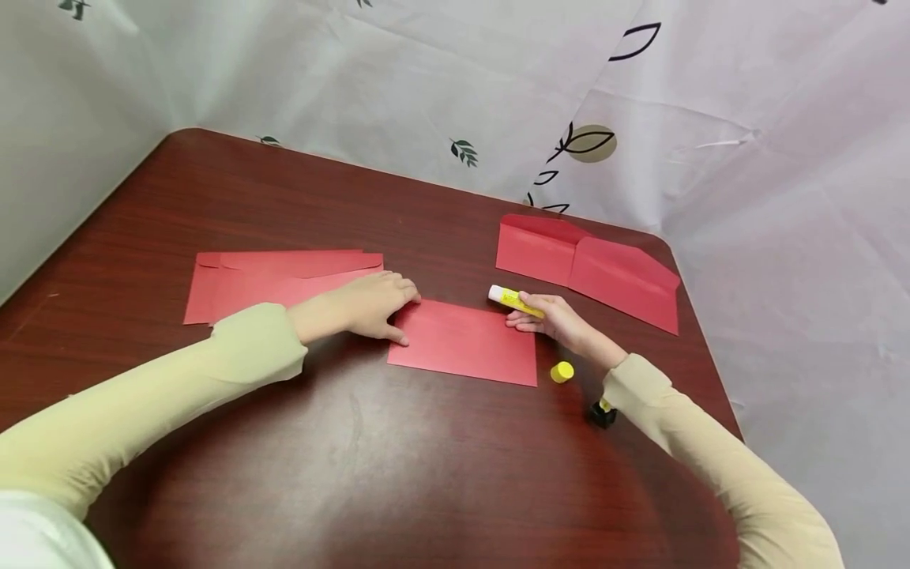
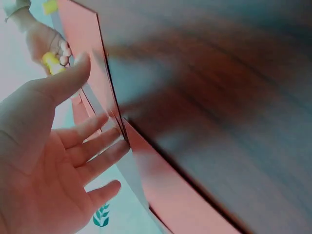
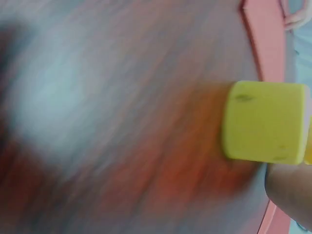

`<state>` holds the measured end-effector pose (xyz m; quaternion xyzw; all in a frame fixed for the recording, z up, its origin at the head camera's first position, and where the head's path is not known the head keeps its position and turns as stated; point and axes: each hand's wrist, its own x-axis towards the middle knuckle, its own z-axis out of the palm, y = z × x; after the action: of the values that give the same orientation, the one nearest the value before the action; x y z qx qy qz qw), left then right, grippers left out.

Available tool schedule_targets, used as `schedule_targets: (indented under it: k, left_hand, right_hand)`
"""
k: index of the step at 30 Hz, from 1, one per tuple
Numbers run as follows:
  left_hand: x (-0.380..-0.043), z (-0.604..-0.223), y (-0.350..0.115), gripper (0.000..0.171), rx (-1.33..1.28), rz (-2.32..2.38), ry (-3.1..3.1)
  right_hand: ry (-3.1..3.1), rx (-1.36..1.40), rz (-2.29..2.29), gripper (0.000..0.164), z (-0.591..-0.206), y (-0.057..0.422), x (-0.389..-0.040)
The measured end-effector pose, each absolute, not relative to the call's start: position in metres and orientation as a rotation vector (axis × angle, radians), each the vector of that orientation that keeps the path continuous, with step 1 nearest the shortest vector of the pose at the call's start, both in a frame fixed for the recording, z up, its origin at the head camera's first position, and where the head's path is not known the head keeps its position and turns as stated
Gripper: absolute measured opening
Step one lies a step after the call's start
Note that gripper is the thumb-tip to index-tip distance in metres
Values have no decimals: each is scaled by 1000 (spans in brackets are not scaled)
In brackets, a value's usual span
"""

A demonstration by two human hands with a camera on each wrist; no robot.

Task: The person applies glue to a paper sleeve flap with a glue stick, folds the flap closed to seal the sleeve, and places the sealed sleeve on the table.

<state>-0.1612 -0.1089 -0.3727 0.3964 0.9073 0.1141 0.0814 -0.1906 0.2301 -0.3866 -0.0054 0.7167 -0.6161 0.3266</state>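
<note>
A red envelope (image 1: 462, 340) lies flat on the table in front of me. At its left edge my left hand (image 1: 377, 304) rests palm down with fingers extended; the left wrist view shows those fingers (image 2: 97, 151) fairly straight, tips at the paper's edge. My right hand (image 1: 558, 320) holds a yellow glue stick (image 1: 519, 300) between thumb and fingers, its white end pointing left above the envelope's upper right corner. Below that hand, the yellow cap (image 1: 562, 372) sits on the table, and it looms large in the right wrist view.
Several red envelopes (image 1: 242, 288) overlap at the left, partly behind my left forearm. Two more red envelopes (image 1: 626, 280), flaps raised, lie at the back right near the table's edge. A patterned white curtain (image 1: 398, 95) hangs behind the brown table (image 1: 341, 474).
</note>
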Motion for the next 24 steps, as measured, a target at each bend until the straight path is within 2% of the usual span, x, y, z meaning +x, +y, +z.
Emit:
schedule_targets:
  k: [4, 8, 13, 19, 24]
  left_hand:
    - [-170, -373, -104, 78, 1114, 333, 2718]
    - [-177, -372, -100, 80, 1050, 367, 2684]
    - [-182, -369, -97, 83, 981, 370, 2643]
    - [-178, -367, -100, 80, 994, 374, 2691]
    - [-171, -364, -110, 73, 943, 619, 2742]
  right_hand:
    - [1685, 47, -1724, 46, -384, 238, -190]
    - [1536, 119, -1838, 33, -382, 246, -187]
    - [1556, 100, -1907, 30, -376, 249, -181]
    - [1699, 65, -1873, 24, -370, 250, -175]
    - [1722, 30, -1875, 19, -369, 254, -166]
